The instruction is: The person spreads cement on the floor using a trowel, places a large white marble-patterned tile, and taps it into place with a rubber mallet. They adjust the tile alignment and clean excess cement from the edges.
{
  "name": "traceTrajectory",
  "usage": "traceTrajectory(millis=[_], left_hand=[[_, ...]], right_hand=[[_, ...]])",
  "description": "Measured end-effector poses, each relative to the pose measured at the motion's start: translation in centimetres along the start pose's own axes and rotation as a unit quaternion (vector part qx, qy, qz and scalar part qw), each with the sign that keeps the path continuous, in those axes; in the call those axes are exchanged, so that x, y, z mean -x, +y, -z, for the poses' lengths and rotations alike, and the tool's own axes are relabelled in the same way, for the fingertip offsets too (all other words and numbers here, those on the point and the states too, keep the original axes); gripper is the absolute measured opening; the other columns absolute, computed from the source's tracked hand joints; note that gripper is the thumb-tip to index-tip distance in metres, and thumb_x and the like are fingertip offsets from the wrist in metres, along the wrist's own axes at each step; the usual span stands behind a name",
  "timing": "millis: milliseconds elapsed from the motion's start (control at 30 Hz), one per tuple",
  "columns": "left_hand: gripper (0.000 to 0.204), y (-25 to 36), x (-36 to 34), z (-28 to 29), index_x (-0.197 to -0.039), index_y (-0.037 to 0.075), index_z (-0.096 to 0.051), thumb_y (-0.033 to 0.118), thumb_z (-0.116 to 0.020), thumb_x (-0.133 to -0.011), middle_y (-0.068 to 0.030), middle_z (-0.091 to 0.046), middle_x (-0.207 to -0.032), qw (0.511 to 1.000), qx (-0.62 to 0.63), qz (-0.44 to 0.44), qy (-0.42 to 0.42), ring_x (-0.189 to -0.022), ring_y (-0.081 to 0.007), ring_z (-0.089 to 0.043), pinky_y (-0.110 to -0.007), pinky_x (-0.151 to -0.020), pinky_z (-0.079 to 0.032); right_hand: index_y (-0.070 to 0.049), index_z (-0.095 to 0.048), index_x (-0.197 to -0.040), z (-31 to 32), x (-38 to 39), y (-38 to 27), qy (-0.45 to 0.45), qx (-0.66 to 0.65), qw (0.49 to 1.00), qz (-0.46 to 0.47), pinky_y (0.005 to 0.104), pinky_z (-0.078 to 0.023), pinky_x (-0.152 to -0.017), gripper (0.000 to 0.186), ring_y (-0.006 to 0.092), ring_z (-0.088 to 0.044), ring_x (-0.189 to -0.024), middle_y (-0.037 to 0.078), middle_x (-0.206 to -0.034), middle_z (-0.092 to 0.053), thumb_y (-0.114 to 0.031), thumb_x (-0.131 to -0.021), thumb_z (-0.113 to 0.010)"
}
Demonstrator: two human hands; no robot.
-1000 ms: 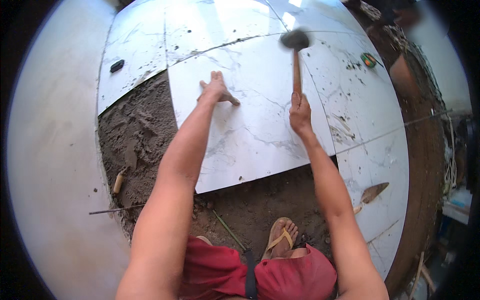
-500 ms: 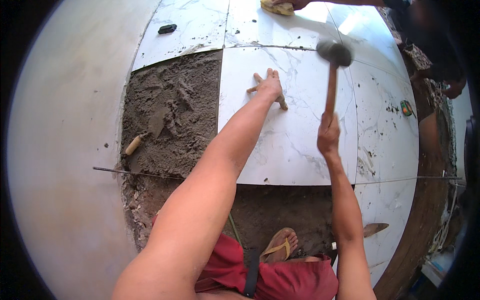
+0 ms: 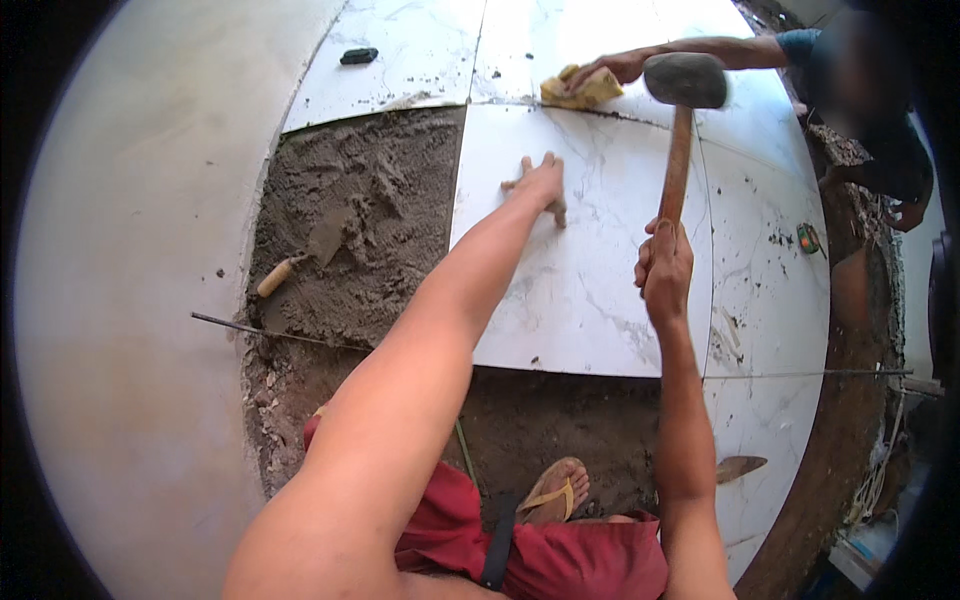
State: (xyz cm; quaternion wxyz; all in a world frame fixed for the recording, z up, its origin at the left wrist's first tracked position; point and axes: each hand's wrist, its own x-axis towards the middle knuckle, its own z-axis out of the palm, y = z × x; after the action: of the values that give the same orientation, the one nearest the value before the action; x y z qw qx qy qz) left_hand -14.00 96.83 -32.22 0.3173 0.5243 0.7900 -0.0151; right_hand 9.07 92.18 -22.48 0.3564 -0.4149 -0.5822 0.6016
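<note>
My left hand (image 3: 540,187) rests with spread fingers on a white marbled floor tile (image 3: 590,290), toward its upper part. In my right hand (image 3: 668,268) is a rubber mallet (image 3: 684,85), gripped by its wooden handle with the dark head up at the tile's far right corner. Left of the tile lies a square bed of wet grey mortar (image 3: 375,180). A trowel (image 3: 285,272) with a wooden handle lies on that mortar, its blade partly coated.
A co-worker's hand (image 3: 612,68) presses a yellow sponge (image 3: 582,90) on the far tiles. A taut string runs from a metal rod (image 3: 222,322) across the near tile edge. A dark block (image 3: 359,56), a tape measure (image 3: 808,238) and a pointed blade (image 3: 740,468) lie on tiles.
The co-worker's hand and sponge have come nearer, down to the tile's far edge. My mallet head, blurred before, shows more sharply and slightly higher. My left hand stays spread on the tile.
</note>
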Motion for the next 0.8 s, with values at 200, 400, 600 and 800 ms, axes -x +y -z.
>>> traceTrajectory(millis=[200, 400, 600, 800], left_hand=[[0.138, -3.6, 2.0, -2.7, -0.145, -0.013, -0.013, 0.048, -0.092, -0.049, -0.0293, -0.014, -0.153, 0.994, 0.034, 0.026, 0.096, -0.144, -0.0405, -0.013, -0.036, -0.119, -0.019], [0.140, -4.7, 1.3, -2.0, -0.144, -0.015, -0.014, 0.050, -0.092, -0.048, -0.0317, -0.014, -0.153, 0.994, 0.014, 0.042, 0.105, -0.142, -0.0431, -0.016, -0.039, -0.118, -0.022], [0.139, -3.3, 0.7, -2.8, -0.142, -0.016, -0.016, 0.051, -0.092, -0.047, -0.0319, -0.018, -0.151, 0.995, -0.018, 0.005, 0.100, -0.142, -0.0429, -0.018, -0.043, -0.117, -0.023], [0.141, -2.3, 1.6, -3.4, -0.146, -0.011, -0.012, 0.051, -0.092, -0.048, -0.0272, -0.015, -0.155, 0.997, -0.004, 0.032, 0.075, -0.145, -0.0408, -0.012, -0.040, -0.119, -0.020]], right_hand=[[-0.002, -0.047, -0.108, -4.5, -2.3, 2.0, 0.079, -0.004, 0.973, 0.215, 0.0264, -0.040, -0.047, 0.029, 0.0107, -0.043, -0.050, 0.002, -0.064, -0.042, -0.030, -0.104, -0.039], [0.002, -0.056, -0.103, -8.0, -5.0, 4.9, -0.010, 0.203, 0.979, 0.006, 0.0500, -0.045, -0.076, 0.047, 0.0438, -0.062, -0.090, 0.029, -0.090, -0.062, -0.043, -0.099, -0.041], [-0.002, -0.050, -0.111, -6.6, -6.2, 9.0, -0.033, 0.377, 0.926, -0.006, 0.0548, -0.046, -0.079, 0.039, 0.0503, -0.060, -0.094, 0.032, -0.093, -0.063, -0.038, -0.099, -0.042], [-0.002, -0.051, -0.112, -6.1, -5.8, 6.3, 0.018, 0.287, 0.955, 0.073, 0.0537, -0.045, -0.076, 0.041, 0.0490, -0.061, -0.088, 0.028, -0.088, -0.064, -0.040, -0.099, -0.041]])
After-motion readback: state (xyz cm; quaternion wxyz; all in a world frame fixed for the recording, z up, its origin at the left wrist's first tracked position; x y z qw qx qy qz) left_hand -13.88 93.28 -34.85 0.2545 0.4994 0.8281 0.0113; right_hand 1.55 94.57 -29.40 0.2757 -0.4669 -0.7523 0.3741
